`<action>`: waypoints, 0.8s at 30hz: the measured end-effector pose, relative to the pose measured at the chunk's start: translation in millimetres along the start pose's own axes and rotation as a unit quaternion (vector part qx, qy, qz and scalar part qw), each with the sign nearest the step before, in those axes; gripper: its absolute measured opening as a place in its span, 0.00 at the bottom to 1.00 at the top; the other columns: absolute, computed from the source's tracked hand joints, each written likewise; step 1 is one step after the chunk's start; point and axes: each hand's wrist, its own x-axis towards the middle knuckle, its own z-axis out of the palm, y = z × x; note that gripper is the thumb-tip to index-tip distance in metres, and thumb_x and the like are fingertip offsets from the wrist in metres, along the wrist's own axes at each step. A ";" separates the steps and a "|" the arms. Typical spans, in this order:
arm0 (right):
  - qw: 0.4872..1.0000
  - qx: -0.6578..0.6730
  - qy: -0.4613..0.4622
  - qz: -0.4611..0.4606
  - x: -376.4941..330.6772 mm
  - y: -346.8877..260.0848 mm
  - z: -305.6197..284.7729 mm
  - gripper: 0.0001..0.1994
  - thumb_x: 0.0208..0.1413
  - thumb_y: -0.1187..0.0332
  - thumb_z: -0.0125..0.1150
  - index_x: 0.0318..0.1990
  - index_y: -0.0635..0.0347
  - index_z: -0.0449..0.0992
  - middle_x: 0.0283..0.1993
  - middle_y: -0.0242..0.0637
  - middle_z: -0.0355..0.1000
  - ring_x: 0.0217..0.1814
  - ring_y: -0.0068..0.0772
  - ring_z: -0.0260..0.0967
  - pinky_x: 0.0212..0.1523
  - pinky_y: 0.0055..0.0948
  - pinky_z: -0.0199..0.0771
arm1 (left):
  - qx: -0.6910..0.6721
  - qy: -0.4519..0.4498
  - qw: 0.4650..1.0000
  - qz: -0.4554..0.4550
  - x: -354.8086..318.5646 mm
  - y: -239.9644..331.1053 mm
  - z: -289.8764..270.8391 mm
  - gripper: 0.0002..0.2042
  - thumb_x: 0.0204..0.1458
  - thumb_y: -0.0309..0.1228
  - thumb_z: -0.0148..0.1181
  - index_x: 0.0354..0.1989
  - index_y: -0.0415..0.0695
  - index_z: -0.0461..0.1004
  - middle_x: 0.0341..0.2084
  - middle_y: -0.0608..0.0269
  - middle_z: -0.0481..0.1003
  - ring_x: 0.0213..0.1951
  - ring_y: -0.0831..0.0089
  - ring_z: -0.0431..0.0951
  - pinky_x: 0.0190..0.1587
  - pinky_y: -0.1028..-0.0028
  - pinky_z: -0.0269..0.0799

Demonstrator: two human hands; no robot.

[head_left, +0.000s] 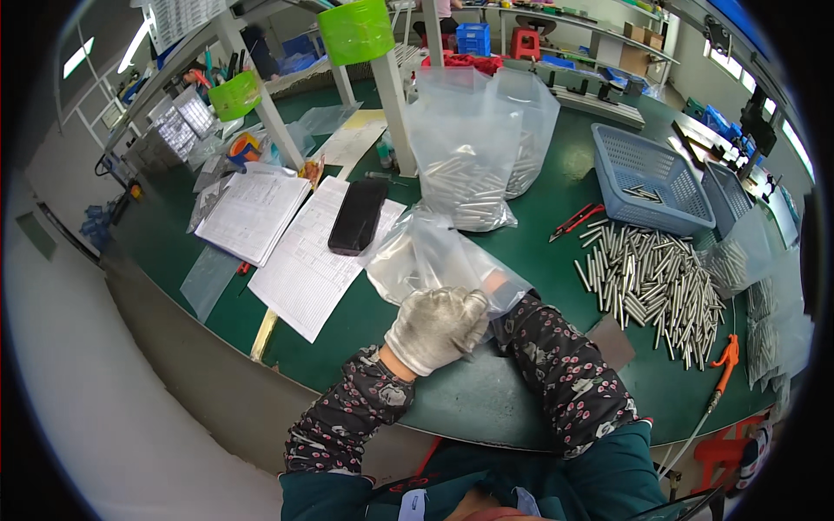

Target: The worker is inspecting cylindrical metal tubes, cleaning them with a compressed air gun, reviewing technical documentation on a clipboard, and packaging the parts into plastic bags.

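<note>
My left hand (437,330), in a pale work glove, is closed on the mouth of a clear plastic bag (393,271) in front of me. My right hand (456,267) reaches inside that bag. Through the cloudy plastic I see it only dimly, and its fingers cannot be made out. Just beyond stands a full clear bag of metal pins (465,187), with a second filled bag (530,130) behind it. To the right of my right forearm lies a loose heap of metal pins (651,286).
A blue plastic basket (621,204) with a few pins stands behind the heap. Red-handled pliers (576,223) lie beside it. An orange air gun (726,360) is at the right edge. On the left are paper sheets (304,282), a black phone (358,217) and a shelf post (393,113).
</note>
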 end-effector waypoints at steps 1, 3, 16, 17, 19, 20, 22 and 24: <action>1.000 -0.010 0.009 -0.002 1.5 2.3 -4.1 0.19 0.59 0.73 0.41 0.59 0.62 0.57 0.55 0.36 0.61 0.55 0.26 0.59 0.56 0.24 0.59 | -0.001 0.004 1.000 0.012 0.6 -0.4 -0.1 0.05 0.38 0.30 0.55 0.23 0.45 0.66 0.15 0.61 0.70 0.20 0.66 0.74 0.22 0.69 0.69; 0.988 -0.133 0.024 -0.076 6.6 -8.6 -3.9 0.23 0.47 0.62 0.56 0.49 0.64 0.64 0.45 0.49 0.66 0.48 0.47 0.65 0.48 0.35 0.65 | 0.025 0.010 1.000 0.003 0.2 -3.5 6.6 0.05 0.38 0.30 0.55 0.22 0.45 0.67 0.14 0.61 0.69 0.19 0.66 0.74 0.21 0.68 0.68; 0.933 -0.315 -0.057 -0.163 20.9 -6.8 -36.7 0.15 0.52 0.69 0.46 0.46 0.67 0.67 0.52 0.45 0.64 0.54 0.37 0.62 0.49 0.29 0.64 | 0.020 -0.026 0.999 0.004 23.0 -18.0 27.2 0.08 0.34 0.28 0.57 0.26 0.47 0.67 0.17 0.64 0.69 0.21 0.64 0.73 0.24 0.67 0.68; 0.938 -0.285 0.010 -0.198 24.5 -4.1 -34.7 0.14 0.51 0.70 0.46 0.42 0.68 0.70 0.48 0.45 0.68 0.49 0.38 0.65 0.47 0.31 0.66 | 0.016 -0.011 1.000 0.004 24.2 -21.0 28.5 0.08 0.35 0.28 0.57 0.26 0.46 0.67 0.17 0.64 0.69 0.21 0.63 0.73 0.24 0.66 0.68; 0.941 -0.294 -0.002 -0.166 22.1 -2.1 -32.4 0.14 0.51 0.69 0.46 0.41 0.68 0.70 0.46 0.45 0.68 0.49 0.38 0.66 0.46 0.31 0.66 | 0.002 0.003 1.000 0.006 23.4 -24.3 31.3 0.08 0.35 0.28 0.56 0.27 0.46 0.67 0.17 0.63 0.69 0.21 0.63 0.73 0.23 0.66 0.68; 0.944 -0.301 -0.016 -0.136 20.2 -5.4 -29.6 0.13 0.51 0.69 0.46 0.40 0.68 0.71 0.45 0.45 0.69 0.48 0.38 0.66 0.46 0.31 0.66 | 0.019 0.016 1.000 0.000 21.8 -24.4 31.3 0.08 0.35 0.28 0.56 0.27 0.46 0.67 0.17 0.63 0.70 0.20 0.62 0.73 0.23 0.66 0.68; 0.945 -0.315 -0.042 -0.075 13.7 -13.2 -25.0 0.13 0.50 0.69 0.46 0.39 0.68 0.72 0.43 0.45 0.69 0.46 0.39 0.67 0.45 0.31 0.67 | 0.031 0.030 0.999 -0.010 20.8 -24.2 31.0 0.06 0.38 0.28 0.56 0.27 0.46 0.67 0.18 0.61 0.71 0.19 0.61 0.73 0.22 0.65 0.68; 0.941 -0.334 -0.058 -0.005 4.5 -19.0 -27.8 0.12 0.50 0.69 0.47 0.37 0.68 0.72 0.40 0.44 0.70 0.44 0.39 0.68 0.44 0.32 0.67 | 0.033 0.039 0.999 -0.008 23.2 -21.7 31.1 0.05 0.40 0.29 0.55 0.26 0.45 0.67 0.18 0.60 0.71 0.19 0.60 0.74 0.23 0.65 0.68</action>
